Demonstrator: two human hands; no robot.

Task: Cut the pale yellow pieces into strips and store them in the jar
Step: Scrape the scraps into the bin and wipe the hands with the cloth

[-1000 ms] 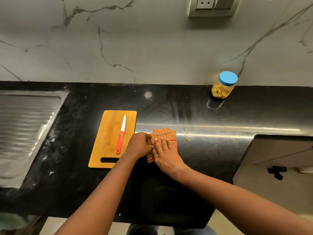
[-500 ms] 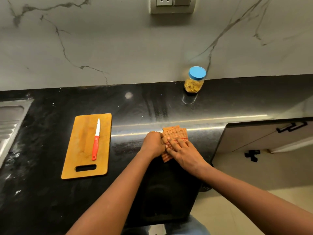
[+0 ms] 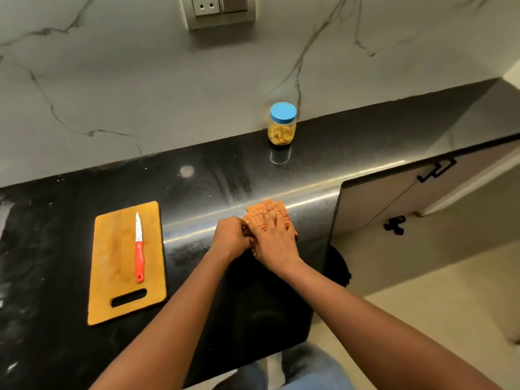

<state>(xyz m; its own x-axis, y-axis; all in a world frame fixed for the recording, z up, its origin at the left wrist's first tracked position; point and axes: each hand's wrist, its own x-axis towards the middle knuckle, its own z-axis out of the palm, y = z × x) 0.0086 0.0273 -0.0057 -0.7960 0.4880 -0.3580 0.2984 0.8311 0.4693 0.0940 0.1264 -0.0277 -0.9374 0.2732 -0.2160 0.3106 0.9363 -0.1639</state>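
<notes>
Dim, warm indoor light falls on the black worktop [image 3: 84, 347], whose polished surface throws a long bright streak of glare along its front ridge and a small round hotspot farther back. The blue-lidded jar [image 3: 282, 123] casts a faint reflection just in front of itself. The marble wall [image 3: 140, 80] reads grey and evenly lit. Wide-angle distortion bends the worktop's back edge and tilts the cabinet doors [image 3: 394, 198] at right. The near forearms look soft; the orange cloth [image 3: 267, 208] is slightly blurred.
</notes>
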